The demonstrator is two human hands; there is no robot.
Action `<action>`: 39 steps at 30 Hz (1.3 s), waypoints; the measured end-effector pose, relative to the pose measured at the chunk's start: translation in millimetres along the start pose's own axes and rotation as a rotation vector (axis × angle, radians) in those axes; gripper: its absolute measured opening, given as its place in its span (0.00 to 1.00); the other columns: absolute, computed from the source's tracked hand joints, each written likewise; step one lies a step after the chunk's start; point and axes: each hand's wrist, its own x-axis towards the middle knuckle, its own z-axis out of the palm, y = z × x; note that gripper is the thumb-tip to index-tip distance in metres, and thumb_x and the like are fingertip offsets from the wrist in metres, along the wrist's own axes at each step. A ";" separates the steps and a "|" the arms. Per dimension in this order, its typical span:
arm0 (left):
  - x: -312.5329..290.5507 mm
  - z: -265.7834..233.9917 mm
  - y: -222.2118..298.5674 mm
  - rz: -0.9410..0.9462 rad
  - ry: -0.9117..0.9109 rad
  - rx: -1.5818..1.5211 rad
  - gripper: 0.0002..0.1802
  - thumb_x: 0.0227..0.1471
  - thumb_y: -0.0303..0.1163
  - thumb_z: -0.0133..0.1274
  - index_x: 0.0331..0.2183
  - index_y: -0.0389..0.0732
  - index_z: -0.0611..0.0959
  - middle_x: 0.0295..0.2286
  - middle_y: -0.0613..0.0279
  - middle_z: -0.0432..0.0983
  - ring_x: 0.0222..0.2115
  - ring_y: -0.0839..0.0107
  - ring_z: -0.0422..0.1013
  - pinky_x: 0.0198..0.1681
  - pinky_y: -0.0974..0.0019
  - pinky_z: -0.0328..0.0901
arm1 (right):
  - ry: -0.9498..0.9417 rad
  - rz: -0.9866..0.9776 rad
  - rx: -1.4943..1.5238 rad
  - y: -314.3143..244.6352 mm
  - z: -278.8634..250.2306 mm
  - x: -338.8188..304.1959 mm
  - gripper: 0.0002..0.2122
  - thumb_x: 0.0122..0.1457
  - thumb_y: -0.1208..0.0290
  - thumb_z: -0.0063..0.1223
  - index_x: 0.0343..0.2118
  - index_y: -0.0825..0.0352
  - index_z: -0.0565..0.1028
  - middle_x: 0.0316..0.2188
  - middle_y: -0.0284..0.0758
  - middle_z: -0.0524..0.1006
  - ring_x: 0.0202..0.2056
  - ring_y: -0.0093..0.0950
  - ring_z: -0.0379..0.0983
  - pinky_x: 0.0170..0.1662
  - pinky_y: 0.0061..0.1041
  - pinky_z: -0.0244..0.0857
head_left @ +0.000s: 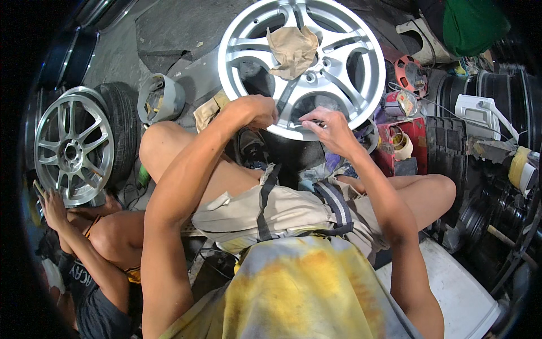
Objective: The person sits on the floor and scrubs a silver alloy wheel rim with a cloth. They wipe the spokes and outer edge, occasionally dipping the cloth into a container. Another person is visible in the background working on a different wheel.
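Observation:
A silver alloy wheel rim [363, 96] lies face up in front of my knees. A crumpled tan sheet [293, 52], perhaps sandpaper, rests over its hub and spokes. My left hand [261, 112] is closed at the rim's near left edge, fingers curled down and mostly hidden by the back of the hand. At the near right edge my right hand [333, 131] is closed in a pinch, thumb and forefinger together beside a spoke. Something thin and dark shows at its fingers, too small to name.
On the left, another person's hand [53, 210] is by a second silver wheel [73, 150] and a tire [117, 133]. A grey bucket [169, 100] stands left of my rim. To the right are a red box [419, 148], a tape roll [402, 148] and a white plastic case [477, 116].

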 end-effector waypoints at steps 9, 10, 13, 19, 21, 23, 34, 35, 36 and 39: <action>2.5 19.2 13.6 0.234 0.378 -0.123 0.09 0.43 0.25 0.61 0.32 0.36 0.86 0.27 0.47 0.81 0.31 0.50 0.79 0.37 0.55 0.72 | -0.082 0.053 -0.074 -19.3 25.3 8.0 0.06 0.55 0.71 0.62 0.33 0.68 0.82 0.30 0.45 0.76 0.38 0.45 0.75 0.42 0.41 0.67; 3.0 21.7 13.7 0.239 0.386 -0.148 0.10 0.41 0.24 0.60 0.32 0.36 0.86 0.27 0.46 0.81 0.31 0.49 0.79 0.36 0.54 0.72 | -0.096 0.052 -0.055 -17.4 22.8 7.6 0.06 0.55 0.73 0.61 0.32 0.69 0.82 0.29 0.45 0.76 0.38 0.45 0.75 0.42 0.42 0.67; 5.4 29.3 11.4 0.298 0.416 -0.029 0.10 0.41 0.24 0.59 0.32 0.36 0.86 0.27 0.45 0.81 0.32 0.47 0.79 0.36 0.53 0.72 | -0.117 -0.012 -0.150 -12.8 16.5 10.1 0.04 0.54 0.77 0.57 0.31 0.70 0.81 0.30 0.46 0.76 0.38 0.47 0.75 0.42 0.44 0.68; 3.6 28.5 14.4 0.273 0.419 -0.067 0.08 0.42 0.23 0.58 0.30 0.35 0.85 0.27 0.43 0.80 0.32 0.43 0.77 0.36 0.51 0.72 | -0.082 0.052 -0.190 -12.2 24.4 11.0 0.06 0.51 0.79 0.56 0.31 0.71 0.80 0.31 0.48 0.75 0.39 0.50 0.74 0.42 0.46 0.68; 3.4 28.9 20.5 0.256 0.391 -0.024 0.07 0.42 0.23 0.57 0.28 0.33 0.85 0.27 0.42 0.80 0.32 0.43 0.77 0.37 0.50 0.72 | -0.098 0.026 -0.194 -6.1 23.2 11.4 0.06 0.50 0.79 0.55 0.31 0.71 0.80 0.32 0.48 0.75 0.39 0.51 0.74 0.43 0.46 0.68; 6.9 32.8 22.4 0.291 0.408 0.047 0.06 0.42 0.23 0.57 0.27 0.32 0.84 0.27 0.42 0.79 0.33 0.43 0.77 0.37 0.50 0.72 | -0.118 -0.064 -0.237 -2.3 19.8 11.7 0.06 0.50 0.80 0.55 0.31 0.72 0.80 0.32 0.48 0.75 0.39 0.50 0.75 0.43 0.45 0.69; 14.1 37.7 16.6 0.418 0.490 0.186 0.05 0.43 0.23 0.56 0.25 0.32 0.84 0.31 0.44 0.79 0.36 0.46 0.77 0.41 0.51 0.72 | -0.069 -0.169 -0.300 -1.7 23.3 7.1 0.05 0.48 0.81 0.54 0.29 0.73 0.78 0.32 0.49 0.76 0.40 0.49 0.75 0.46 0.44 0.71; 13.0 35.6 14.6 0.380 0.432 0.184 0.05 0.44 0.23 0.56 0.26 0.32 0.84 0.32 0.44 0.78 0.37 0.45 0.76 0.42 0.50 0.72 | -0.060 -0.176 -0.278 -1.7 25.6 8.1 0.05 0.49 0.81 0.54 0.30 0.73 0.78 0.32 0.49 0.76 0.40 0.49 0.75 0.46 0.44 0.71; 13.3 35.1 13.4 0.383 0.408 0.166 0.06 0.44 0.23 0.56 0.27 0.32 0.84 0.33 0.44 0.78 0.37 0.45 0.76 0.43 0.51 0.71 | -0.055 -0.195 -0.276 -0.4 26.3 8.4 0.05 0.49 0.81 0.53 0.30 0.73 0.78 0.33 0.49 0.76 0.40 0.49 0.75 0.46 0.45 0.71; 14.1 35.7 12.6 0.414 0.396 0.162 0.06 0.44 0.24 0.56 0.28 0.34 0.85 0.34 0.46 0.78 0.40 0.47 0.76 0.44 0.52 0.71 | -0.085 -0.214 -0.272 5.1 23.9 8.6 0.06 0.49 0.81 0.53 0.30 0.74 0.77 0.35 0.50 0.76 0.41 0.50 0.74 0.47 0.45 0.70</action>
